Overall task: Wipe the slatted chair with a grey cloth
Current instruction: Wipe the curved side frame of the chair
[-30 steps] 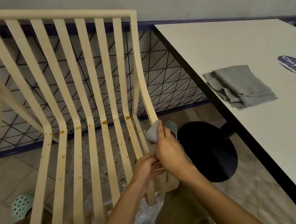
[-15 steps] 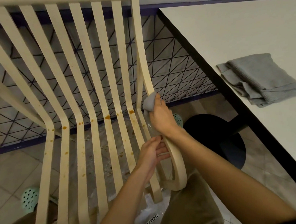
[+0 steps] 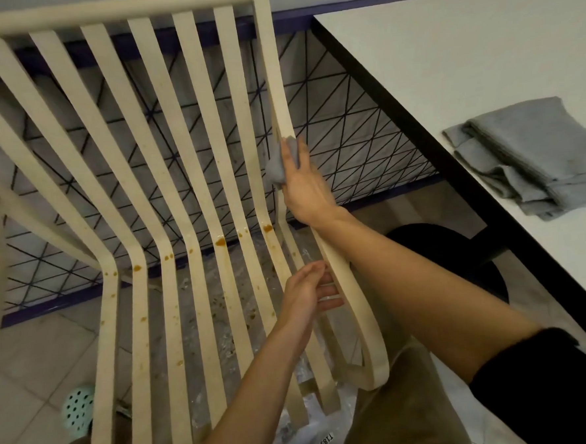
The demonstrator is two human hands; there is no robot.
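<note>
Pale floor tiles (image 3: 26, 368) lie at the bottom, with a crinkly plastic sheet (image 3: 298, 437) spread on them under the slatted chair (image 3: 191, 159). Brown trousers (image 3: 399, 414) show closest to the camera, and a green shoe (image 3: 77, 410) with holes peeks out low on the left.

Next comes the left hand (image 3: 309, 289). Its fingers (image 3: 326, 291) are curled round the chair's right edge, down where the seat is, and they hold it.

A bit farther up is the right hand (image 3: 303, 187). Its fingers (image 3: 296, 154) are close together and wrapped round the grey cloth (image 3: 276, 169), pressing it onto the right side bar of the chair's back, about halfway up. The cloth is bunched up small (only a lump of it shows past the hand).

Brown spots (image 3: 220, 241) sit on the slats where the back bends into the seat.

To the right stands a white table (image 3: 446, 58) with a dark edge and a round black foot (image 3: 464, 249). Folded cloths (image 3: 534, 159), also grey, lie on it, well apart from the chair. Behind the chair is a black wire fence (image 3: 348, 132).
</note>
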